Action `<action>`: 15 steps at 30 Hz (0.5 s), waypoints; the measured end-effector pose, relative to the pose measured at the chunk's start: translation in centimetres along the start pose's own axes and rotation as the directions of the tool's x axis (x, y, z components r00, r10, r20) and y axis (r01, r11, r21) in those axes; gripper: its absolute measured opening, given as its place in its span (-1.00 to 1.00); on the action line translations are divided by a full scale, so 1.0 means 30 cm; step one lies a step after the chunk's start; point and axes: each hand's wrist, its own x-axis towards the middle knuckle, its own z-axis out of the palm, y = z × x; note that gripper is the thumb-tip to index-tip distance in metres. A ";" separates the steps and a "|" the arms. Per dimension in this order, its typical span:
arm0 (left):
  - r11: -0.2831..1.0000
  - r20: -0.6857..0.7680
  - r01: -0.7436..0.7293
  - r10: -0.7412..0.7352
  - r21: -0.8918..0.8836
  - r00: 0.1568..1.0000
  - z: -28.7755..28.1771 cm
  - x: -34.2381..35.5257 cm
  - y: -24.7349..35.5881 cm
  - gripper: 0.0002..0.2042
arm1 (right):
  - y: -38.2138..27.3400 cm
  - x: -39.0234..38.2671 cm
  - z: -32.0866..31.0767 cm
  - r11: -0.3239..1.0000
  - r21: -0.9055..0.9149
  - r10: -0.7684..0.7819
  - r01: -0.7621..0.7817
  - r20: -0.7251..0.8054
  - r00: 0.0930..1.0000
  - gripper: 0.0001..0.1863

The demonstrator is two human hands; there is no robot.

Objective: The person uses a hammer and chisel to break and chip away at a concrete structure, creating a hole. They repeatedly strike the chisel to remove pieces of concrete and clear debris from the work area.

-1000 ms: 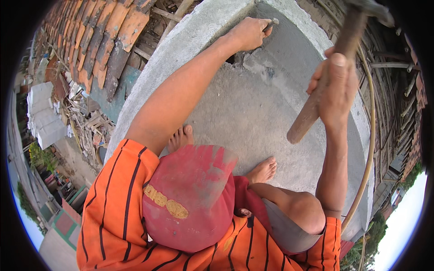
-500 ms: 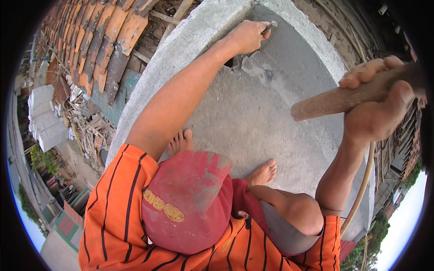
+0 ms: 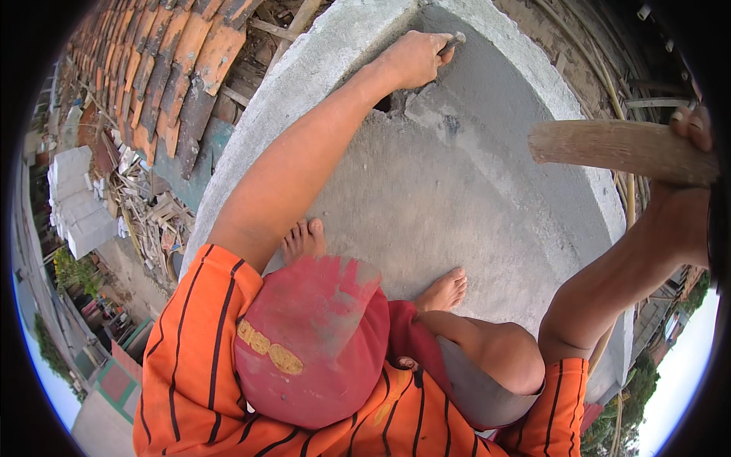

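Left edge: stack of pale blocks (image 3: 74, 194) down below, near debris; farther off and right of it, orange and blackened roof tiles (image 3: 171, 72). Near, left of middle: red cap (image 3: 312, 335), bare left foot (image 3: 303, 242) just beyond it.

Dark hole (image 3: 383, 104) in the concrete floor (image 3: 426, 190), beside the foot of the left wall and just near of the left hand (image 3: 415, 61). That arm reaches far, into the corner where the walls meet. Fingers closed round a short metal rod (image 3: 458, 38); only its blunt end shows, poking out right and far of the fist. Rest of the rod covered by the hand; cannot tell whether it touches concrete.

Far right: wooden handle (image 3: 609, 145), long axis nearly left to right, butt end pointing left across the right wall. Right hand (image 3: 694, 128) clamped round it at the dark rim of view; tool's head not visible.

Key relation: the rod lies left and far of the handle's butt, well apart from it. Left hand has the rod; right hand is out wide, away from it.
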 end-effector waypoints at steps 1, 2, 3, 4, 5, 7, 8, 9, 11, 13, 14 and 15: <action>1.000 0.008 0.013 -0.013 -0.019 1.000 -0.001 -0.001 0.008 -0.85 | 0.061 -0.083 -0.009 0.981 -0.160 0.127 -0.111 0.094 0.988 -0.52; 0.999 0.009 0.049 -0.049 -0.023 0.999 -0.008 -0.017 -0.011 -0.86 | 0.149 -0.172 -0.009 0.929 -0.315 0.261 -0.192 0.196 0.945 -0.51; 0.997 0.014 0.063 -0.063 -0.036 0.998 -0.012 -0.021 -0.002 -0.87 | 0.240 -0.263 -0.019 0.754 -0.503 0.599 -0.422 0.264 0.756 -0.47; 1.000 0.047 0.022 -0.022 0.006 0.999 0.002 -0.025 0.032 -0.88 | 0.270 -0.305 -0.030 0.480 -0.693 0.853 -0.538 0.225 0.471 -0.43; 0.998 0.069 -0.002 -0.002 0.066 0.998 0.015 -0.023 0.035 -0.88 | 0.250 -0.297 -0.014 0.463 -0.689 0.861 -0.558 0.198 0.469 -0.42; 0.996 0.050 0.001 -0.006 0.087 0.999 0.012 0.000 0.026 -0.89 | 0.201 -0.267 -0.002 0.519 -0.645 0.827 -0.562 0.211 0.521 -0.39; 0.998 0.017 0.043 -0.044 0.037 0.999 0.008 -0.008 0.010 -0.88 | 0.177 -0.255 0.000 0.577 -0.608 0.791 -0.545 0.250 0.559 -0.37; 0.996 -0.014 0.087 -0.087 -0.012 0.996 0.008 -0.022 -0.007 -0.87 | 0.128 -0.239 0.013 0.685 -0.544 0.689 -0.485 0.266 0.675 -0.40; 0.999 -0.044 0.047 -0.048 -0.020 0.998 -0.007 -0.014 0.000 -0.89 | -0.022 -0.136 -0.006 0.814 -0.492 0.491 -0.309 0.298 0.818 -0.42; 1.000 -0.083 0.006 -0.006 -0.006 0.997 -0.018 -0.004 -0.015 -0.89 | -0.016 0.058 -0.221 0.925 -0.135 0.377 -0.354 0.432 0.820 -0.45; 1.000 -0.048 -0.001 0.001 -0.012 0.999 -0.014 0.012 0.002 -0.89 | -0.013 0.179 -0.381 0.903 0.015 0.351 -0.430 0.554 0.755 -0.47; 1.000 -0.008 0.005 -0.005 -0.016 1.000 -0.017 0.021 0.015 -0.89 | 0.008 0.128 -0.324 0.919 0.064 0.315 -0.388 0.471 0.824 -0.47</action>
